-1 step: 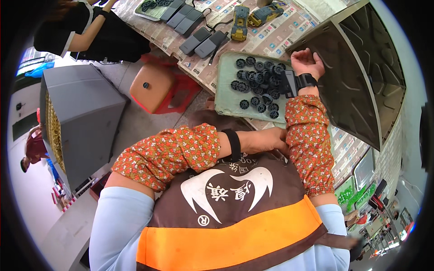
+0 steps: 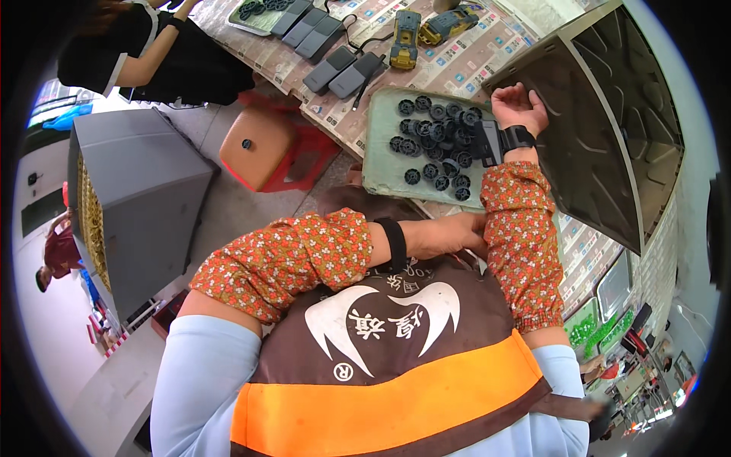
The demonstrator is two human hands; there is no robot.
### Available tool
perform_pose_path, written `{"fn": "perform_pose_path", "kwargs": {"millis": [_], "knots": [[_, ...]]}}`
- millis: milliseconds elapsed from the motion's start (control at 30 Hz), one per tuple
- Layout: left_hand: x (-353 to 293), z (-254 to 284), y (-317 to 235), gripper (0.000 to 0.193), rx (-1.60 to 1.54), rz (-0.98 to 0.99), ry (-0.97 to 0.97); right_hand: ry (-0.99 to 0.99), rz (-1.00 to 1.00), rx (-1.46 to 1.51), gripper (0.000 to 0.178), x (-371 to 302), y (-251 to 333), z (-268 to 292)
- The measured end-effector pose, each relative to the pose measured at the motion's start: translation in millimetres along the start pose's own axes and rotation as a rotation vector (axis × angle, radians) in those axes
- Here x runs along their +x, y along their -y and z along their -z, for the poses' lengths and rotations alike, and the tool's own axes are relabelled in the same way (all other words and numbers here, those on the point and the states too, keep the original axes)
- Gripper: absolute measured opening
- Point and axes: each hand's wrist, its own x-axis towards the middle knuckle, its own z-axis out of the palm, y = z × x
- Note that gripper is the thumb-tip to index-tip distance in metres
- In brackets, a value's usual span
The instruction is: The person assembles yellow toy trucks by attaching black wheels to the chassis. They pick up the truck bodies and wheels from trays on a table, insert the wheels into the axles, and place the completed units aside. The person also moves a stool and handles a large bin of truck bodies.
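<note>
My right hand [image 2: 520,108] is raised at the right end of a pale green tray [image 2: 378,171], palm up. Its fingers are loosely curled, the thumb stands apart, and nothing is in it. A dark box-shaped device [image 2: 488,142] is strapped to that wrist. My left hand [image 2: 461,233] reaches across my body to the right forearm, its bent fingers closed at the edge of the flowered oversleeve [image 2: 520,221]; the fingertips are hidden behind the cloth. Several black toy wheels [image 2: 434,131] lie loose in the tray, some piled up beside the strapped device.
A large brown bin [image 2: 579,145] lies tipped over right of the tray. Beyond the tray are yellow toy cars [image 2: 405,39] and grey power banks [image 2: 330,70] with cables. A stool [image 2: 259,145] holding one wheel stands left, near a grey box [image 2: 145,198]. A co-worker's arm [image 2: 145,65] shows top left.
</note>
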Motion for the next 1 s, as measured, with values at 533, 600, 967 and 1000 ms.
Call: {"fn": "perform_pose_path", "kwargs": {"millis": [533,600,967,1000], "knots": [[21.3,5.3,27.0,0.029,0.635,-0.174,-0.39,0.25,0.414,-1.296,0.009,-30.7,-18.3,34.0],[24.6,6.0,28.8,0.028,0.59,-0.206,-0.4,0.396,0.446,-1.41,0.01,-25.2,-19.2,50.6],[18.7,-7.1,15.8,0.025,0.722,-0.118,-0.366,0.145,-0.067,-0.434,0.016,-27.5,11.1,66.7],[17.5,-6.7,17.7,0.026,0.796,-0.138,-0.373,0.151,-0.089,-0.454,0.015,-29.5,8.2,72.9]]}}
